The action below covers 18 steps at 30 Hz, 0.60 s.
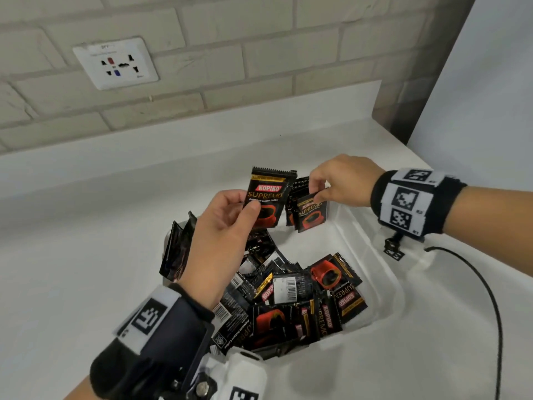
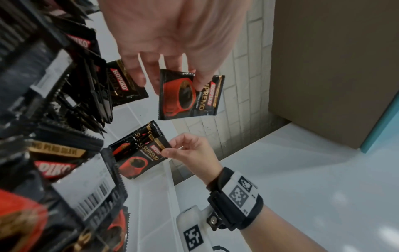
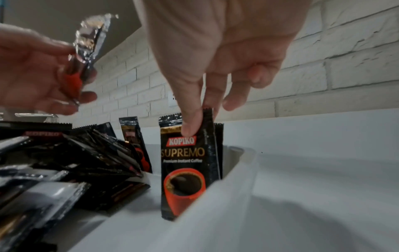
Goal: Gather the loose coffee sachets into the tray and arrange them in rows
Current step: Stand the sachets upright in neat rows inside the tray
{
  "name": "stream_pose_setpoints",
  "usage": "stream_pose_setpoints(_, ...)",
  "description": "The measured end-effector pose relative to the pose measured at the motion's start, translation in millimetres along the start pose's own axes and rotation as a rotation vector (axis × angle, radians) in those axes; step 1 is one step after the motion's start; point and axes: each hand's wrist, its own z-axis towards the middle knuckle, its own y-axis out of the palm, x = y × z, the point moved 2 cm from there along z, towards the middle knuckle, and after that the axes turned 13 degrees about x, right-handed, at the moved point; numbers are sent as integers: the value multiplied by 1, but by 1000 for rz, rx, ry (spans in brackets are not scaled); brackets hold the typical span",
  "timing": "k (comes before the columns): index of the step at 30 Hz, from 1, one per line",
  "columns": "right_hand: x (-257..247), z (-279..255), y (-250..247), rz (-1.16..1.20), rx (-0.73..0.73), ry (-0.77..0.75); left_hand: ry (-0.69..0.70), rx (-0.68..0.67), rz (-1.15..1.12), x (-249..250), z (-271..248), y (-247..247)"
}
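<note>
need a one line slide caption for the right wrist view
Right hand stands a coffee sachet upright against the white tray wall while the left hand holds another.

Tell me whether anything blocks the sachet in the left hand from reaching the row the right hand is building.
Nothing visible does. The left hand holds its sachet up in the air beside the row at the tray's far end; only open space lies between.

Looks like a kitchenette or office pantry corner tbh. Smooth white worktop with a raised back edge, whitewashed brick-pattern wall behind it, and a white multi-standard wall socket set just above the worktop. Plus a white plastic tray full of black instant coffee sachets.
</note>
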Motion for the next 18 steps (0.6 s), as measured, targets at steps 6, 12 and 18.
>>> stream_pose_setpoints(6,2,8,4,-56,34,10,23,55,72,-5,6,-4)
stream_pose_setpoints(12,5,12,5,-70,31,27,28,-15,82,-8,11,-3)
stream_pose_setpoints(18,7,9,1,-63,43,21,53,-51,131,-9,22,3)
